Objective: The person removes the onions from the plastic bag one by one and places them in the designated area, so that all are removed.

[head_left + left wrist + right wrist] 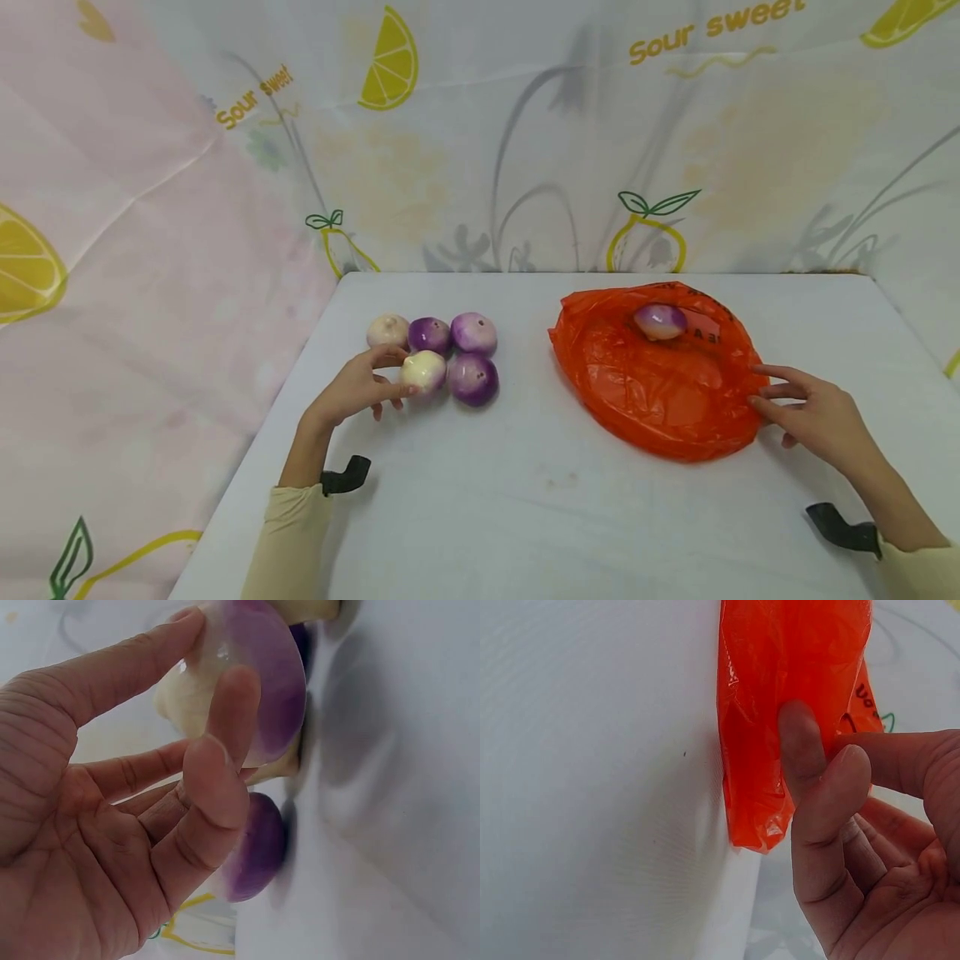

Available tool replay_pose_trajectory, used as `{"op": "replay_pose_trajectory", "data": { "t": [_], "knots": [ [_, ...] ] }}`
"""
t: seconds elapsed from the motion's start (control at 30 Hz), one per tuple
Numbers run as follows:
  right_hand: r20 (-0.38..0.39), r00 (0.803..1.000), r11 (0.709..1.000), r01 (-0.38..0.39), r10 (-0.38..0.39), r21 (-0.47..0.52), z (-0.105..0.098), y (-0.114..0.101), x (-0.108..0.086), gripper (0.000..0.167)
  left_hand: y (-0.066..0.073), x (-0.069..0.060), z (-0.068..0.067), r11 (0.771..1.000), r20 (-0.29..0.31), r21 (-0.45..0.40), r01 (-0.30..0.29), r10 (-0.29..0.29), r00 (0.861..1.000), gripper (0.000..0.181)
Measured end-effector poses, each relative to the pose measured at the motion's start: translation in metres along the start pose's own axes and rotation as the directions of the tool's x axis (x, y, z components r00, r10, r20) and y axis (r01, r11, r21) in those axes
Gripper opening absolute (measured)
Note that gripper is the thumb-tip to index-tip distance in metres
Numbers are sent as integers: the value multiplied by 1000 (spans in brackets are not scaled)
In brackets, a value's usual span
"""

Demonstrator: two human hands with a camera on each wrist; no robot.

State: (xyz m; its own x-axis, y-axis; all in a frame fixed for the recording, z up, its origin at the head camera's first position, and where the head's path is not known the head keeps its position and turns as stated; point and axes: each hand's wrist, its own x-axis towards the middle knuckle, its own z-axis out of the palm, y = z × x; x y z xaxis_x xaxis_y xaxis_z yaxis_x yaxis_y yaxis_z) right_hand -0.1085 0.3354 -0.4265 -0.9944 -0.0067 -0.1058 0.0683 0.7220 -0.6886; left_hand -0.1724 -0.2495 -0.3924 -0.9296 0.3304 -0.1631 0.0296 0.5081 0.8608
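My left hand (354,390) holds a pale onion (423,372) with a purple underside, thumb and forefinger on its two sides. In the left wrist view, this onion (279,690) shows its purple half, and other fingers curl in front of it. Close by are a white onion (387,331) and several purple ones, among them a dark onion (473,380) on its right. My right hand (821,421) pinches the right rim of an orange-red plastic bag (637,400), spread wide. One purple-white onion (661,322) lies inside, towards the back.
A white table (510,500) carries everything. Behind it hangs a cloth backdrop (480,167) printed with lemons, and a pinkish cloth side (150,275) stands to the left. Black wrist mounts (347,475) sit on both forearms.
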Motion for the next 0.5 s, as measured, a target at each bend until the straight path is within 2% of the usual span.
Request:
{"op": "replay_pose_trajectory", "data": {
  "t": [0.5],
  "knots": [
    [4, 1000, 1000, 19, -19, 18, 0, 0, 0, 60, -14, 1, 10, 999, -8, 31, 31, -31, 999, 60]
  ]
}}
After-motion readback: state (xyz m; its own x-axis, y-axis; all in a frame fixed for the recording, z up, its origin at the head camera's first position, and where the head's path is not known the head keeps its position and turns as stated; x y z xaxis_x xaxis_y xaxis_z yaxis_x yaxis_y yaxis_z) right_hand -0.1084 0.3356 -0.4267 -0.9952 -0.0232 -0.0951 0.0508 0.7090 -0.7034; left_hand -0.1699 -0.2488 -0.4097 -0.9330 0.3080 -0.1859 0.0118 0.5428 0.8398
